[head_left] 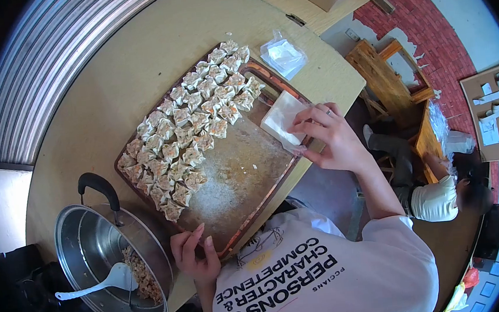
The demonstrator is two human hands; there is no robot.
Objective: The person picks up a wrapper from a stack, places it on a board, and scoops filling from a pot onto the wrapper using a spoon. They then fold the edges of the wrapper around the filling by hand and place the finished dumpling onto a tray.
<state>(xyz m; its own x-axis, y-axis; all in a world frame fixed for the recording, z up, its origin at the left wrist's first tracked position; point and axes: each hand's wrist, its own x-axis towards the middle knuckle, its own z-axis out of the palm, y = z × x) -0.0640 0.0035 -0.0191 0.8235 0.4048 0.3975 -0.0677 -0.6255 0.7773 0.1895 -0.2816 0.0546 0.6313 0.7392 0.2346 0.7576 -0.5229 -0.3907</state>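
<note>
My right hand [331, 135] is at the tray's right side, its fingertips bent over a stack of square white dumpling wrappers [282, 116] and its thumb at the near edge of the stack. Near the lower corner of the tray, my left hand [196, 255] holds nothing, with its fingers apart. Rows of open-topped dumplings [183, 136] with pleated wrappers cover the left and far part of the rimmed metal tray [248, 151]. White flour [214, 193] dusts the bare metal beside them.
A steel pot [74, 228] stands to the left, holding a white plastic spoon [118, 276] and ground filling [144, 278]. A clear plastic packet [283, 56] lies beyond the tray on the table [137, 65]. Another person [435, 202] sits at right by wooden furniture [381, 81].
</note>
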